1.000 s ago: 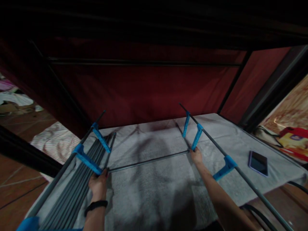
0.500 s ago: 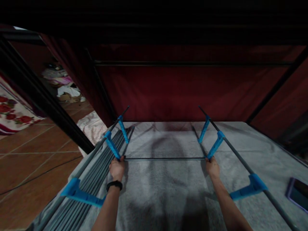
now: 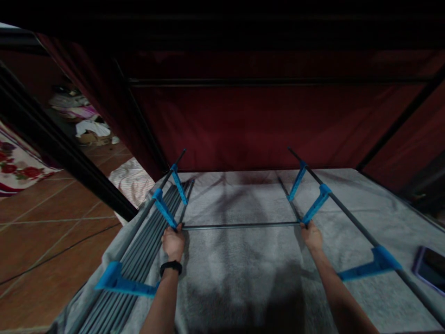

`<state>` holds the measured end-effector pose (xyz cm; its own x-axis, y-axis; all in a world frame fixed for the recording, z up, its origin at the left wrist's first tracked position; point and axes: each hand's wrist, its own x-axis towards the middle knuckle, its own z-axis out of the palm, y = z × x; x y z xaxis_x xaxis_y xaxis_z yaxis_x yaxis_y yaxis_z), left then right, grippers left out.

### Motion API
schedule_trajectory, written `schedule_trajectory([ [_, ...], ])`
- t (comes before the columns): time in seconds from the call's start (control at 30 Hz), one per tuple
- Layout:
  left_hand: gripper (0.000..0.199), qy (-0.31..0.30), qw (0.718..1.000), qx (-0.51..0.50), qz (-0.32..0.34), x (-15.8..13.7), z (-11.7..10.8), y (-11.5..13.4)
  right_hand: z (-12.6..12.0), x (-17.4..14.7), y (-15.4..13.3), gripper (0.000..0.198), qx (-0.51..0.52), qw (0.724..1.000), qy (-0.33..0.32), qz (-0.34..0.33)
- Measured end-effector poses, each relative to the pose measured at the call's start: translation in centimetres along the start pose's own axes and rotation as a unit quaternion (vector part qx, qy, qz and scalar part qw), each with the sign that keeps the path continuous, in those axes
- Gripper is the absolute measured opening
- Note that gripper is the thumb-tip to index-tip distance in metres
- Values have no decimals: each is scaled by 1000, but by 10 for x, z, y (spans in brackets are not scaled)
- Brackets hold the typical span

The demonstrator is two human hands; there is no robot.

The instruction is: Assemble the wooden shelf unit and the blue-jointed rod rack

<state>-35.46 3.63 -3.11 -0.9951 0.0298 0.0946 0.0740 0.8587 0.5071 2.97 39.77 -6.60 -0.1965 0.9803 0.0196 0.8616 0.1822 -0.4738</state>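
The view has swung left over the last second; the grip stays put, so the work seems steadied, not shifted. A dark red fabric wall [image 3: 253, 125] hangs behind a surface under pale grey cloth [image 3: 222, 264]. On the cloth sits a frame of grey tubes and blue plastic brackets [image 3: 314, 205]; at the ends of its thin grey crossbar [image 3: 239, 226], the left hand [image 3: 173, 243] and right hand [image 3: 312, 235] pinch the corners between their fingers. A dark, rounded phone [image 3: 431, 269] lies at right.

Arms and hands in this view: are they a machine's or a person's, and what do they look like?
A person's. The left hand and right hand are ungloved. The forearms show no sleeves; a dark band circles the left one, and nothing worn shows on the right.
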Motion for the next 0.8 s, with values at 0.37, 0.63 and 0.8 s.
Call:
schedule_trajectory([
  [0.37,46,-24,999,33,23,3,-5,-4,-5,-4,-5,37,11,1000,-7,15],
  [0.63,49,-37,998,38,29,2,-14,-1,-7,-4,-7,34,43,999,4,18],
  [0.8,41,-35,999,22,28,2,-16,2,-7,-4,-5,36,55,998,0,10],
])
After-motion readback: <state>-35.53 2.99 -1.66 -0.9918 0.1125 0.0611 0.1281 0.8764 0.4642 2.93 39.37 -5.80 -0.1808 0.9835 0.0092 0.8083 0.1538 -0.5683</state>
